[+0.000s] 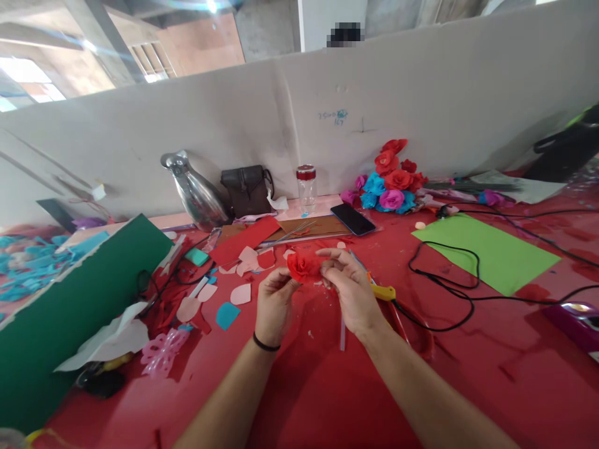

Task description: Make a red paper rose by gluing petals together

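Above the red surface (299, 393), the left hand (275, 299) pinches the underside of a small, ruffled red paper flower (299, 267) between thumb and fingers. The right hand (350, 287) is half curled at the flower's right edge; whether its fingertips grip a petal cannot be told. To the left lie flat pale-pink paper petals (241, 294) and one blue paper petal (228, 316). A yellow-handled corded tool (384, 292) sits just right of the right hand; far right stands a multicoloured paper-flower bunch (399, 179).
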Action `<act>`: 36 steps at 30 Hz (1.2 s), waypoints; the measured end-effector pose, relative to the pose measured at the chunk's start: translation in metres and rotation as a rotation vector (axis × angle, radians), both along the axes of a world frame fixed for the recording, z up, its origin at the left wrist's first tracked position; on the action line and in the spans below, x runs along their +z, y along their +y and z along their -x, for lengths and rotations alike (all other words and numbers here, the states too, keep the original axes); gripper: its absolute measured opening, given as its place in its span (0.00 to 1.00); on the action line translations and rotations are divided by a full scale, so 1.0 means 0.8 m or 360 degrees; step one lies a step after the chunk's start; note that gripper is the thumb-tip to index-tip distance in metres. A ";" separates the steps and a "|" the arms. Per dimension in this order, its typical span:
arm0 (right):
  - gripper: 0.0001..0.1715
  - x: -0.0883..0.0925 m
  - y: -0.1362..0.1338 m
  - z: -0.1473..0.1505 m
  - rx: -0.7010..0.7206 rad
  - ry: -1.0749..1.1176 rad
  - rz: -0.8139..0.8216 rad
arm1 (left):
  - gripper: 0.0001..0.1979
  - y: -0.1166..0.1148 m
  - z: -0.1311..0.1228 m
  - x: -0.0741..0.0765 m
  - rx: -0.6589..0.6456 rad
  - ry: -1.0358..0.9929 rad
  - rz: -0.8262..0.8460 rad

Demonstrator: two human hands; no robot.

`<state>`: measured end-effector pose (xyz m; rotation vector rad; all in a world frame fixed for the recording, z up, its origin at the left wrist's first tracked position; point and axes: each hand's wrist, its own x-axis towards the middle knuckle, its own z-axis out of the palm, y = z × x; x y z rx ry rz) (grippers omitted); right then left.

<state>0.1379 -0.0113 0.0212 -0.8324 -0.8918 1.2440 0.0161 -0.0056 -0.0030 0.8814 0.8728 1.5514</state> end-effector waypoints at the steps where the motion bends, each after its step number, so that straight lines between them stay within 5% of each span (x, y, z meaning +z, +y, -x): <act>1: 0.09 -0.001 0.000 0.000 -0.0040 -0.0051 -0.0026 | 0.08 0.000 0.000 0.000 -0.0003 -0.0011 0.0005; 11: 0.03 -0.005 0.002 -0.006 -0.0311 -0.0325 -0.0151 | 0.08 0.000 0.000 -0.001 0.0034 0.0016 0.0046; 17: 0.09 -0.006 0.004 -0.007 -0.0290 -0.0576 -0.0212 | 0.08 0.000 0.000 -0.001 0.0011 0.0039 0.0041; 36: 0.08 -0.001 0.003 -0.006 -0.0202 -0.0312 -0.0077 | 0.08 -0.002 -0.003 -0.002 -0.0031 0.0042 0.0065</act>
